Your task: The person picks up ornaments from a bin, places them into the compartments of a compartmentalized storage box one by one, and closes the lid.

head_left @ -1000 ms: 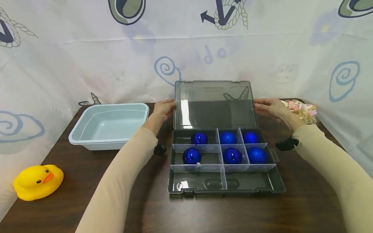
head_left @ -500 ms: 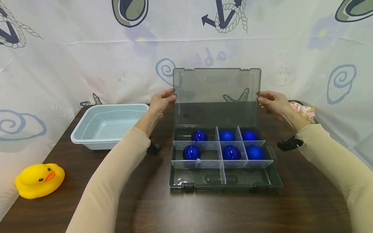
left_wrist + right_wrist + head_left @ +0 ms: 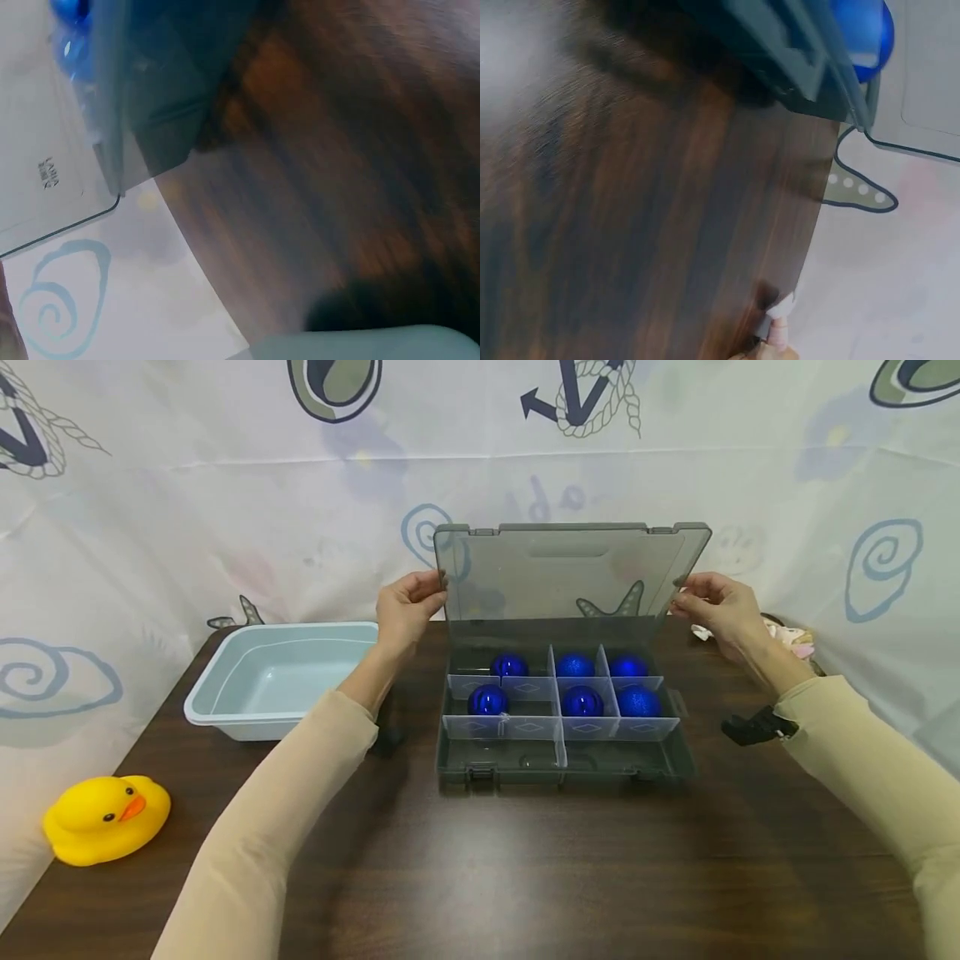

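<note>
A smoky see-through organizer box (image 3: 502, 752) lies on the dark wooden table, its hinged lid (image 3: 562, 577) raised and leaning toward me. My left hand (image 3: 405, 614) pinches the lid's left edge between thumb and fingers. At the opposite edge, my right hand (image 3: 720, 610) grips the lid the same way. Several blue baubles (image 3: 488, 700), some shiny and some glittery, sit in the back and middle rows of compartments, while the front row holds none. The right wrist view shows one blue bauble (image 3: 862, 34) through the box's side; neither wrist view shows the fingers' grip.
Left of the box stands a pale blue plastic basin (image 3: 247, 720). A yellow rubber duck (image 3: 105, 818) sits at the table's left edge. Behind my right hand lies a doll (image 3: 795, 639) with blond hair. A patterned white curtain (image 3: 495, 485) hangs along the table's back edge.
Both hands have lifted the lid from leaning back to upright and then tilted it toward me. The box with its baubles now sits farther from me, nearer the curtain.
</note>
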Tool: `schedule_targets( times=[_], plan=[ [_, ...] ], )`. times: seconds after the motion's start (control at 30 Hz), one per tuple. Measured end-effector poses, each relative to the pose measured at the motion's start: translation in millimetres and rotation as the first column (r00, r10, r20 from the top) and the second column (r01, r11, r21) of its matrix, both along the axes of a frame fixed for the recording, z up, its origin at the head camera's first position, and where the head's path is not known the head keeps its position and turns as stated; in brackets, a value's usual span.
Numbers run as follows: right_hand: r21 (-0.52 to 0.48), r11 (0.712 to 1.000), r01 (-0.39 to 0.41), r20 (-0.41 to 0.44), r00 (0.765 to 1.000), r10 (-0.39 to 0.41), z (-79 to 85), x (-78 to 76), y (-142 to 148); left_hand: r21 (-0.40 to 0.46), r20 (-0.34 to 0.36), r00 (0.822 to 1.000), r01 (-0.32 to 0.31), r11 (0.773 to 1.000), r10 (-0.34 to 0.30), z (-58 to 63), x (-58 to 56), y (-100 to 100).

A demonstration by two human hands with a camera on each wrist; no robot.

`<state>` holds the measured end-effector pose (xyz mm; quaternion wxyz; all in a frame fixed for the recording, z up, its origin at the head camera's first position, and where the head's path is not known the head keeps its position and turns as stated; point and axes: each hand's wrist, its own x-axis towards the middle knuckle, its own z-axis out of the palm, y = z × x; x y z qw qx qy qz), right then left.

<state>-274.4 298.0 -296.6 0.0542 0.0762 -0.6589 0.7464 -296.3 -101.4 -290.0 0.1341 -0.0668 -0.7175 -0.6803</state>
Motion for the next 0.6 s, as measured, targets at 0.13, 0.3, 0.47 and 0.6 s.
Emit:
schedule_targets(
  times=[0.13, 0.3, 0.47, 0.6],
  plan=[
    [0.045, 0.998, -0.04, -0.039, 0.998, 0.042, -1.5, 16.5, 2, -0.172, -0.119, 0.989, -0.105, 0.979, 0.085, -3.4, 15.7, 0],
    [0.344, 0.938, -0.049, -0.048, 0.996, 0.069, -6.9, 52.8, 11, -0.379, -0.108, 0.991, -0.109, 0.919, 0.073, -3.7, 51.1, -12],
    [0.514, 0.847, -0.135, 0.061, 0.991, 0.121, -8.8, 86.4, 18, -0.518, 0.019, 0.997, 0.073, 0.852, -0.074, -3.1, 91.9, -30],
    [0.629, 0.738, -0.243, 0.191, 0.969, 0.156, -9.5, 104.8, 16, -0.457, 0.207, 0.959, 0.268, 0.848, -0.191, -13.4, 113.7, -39]
  ],
)
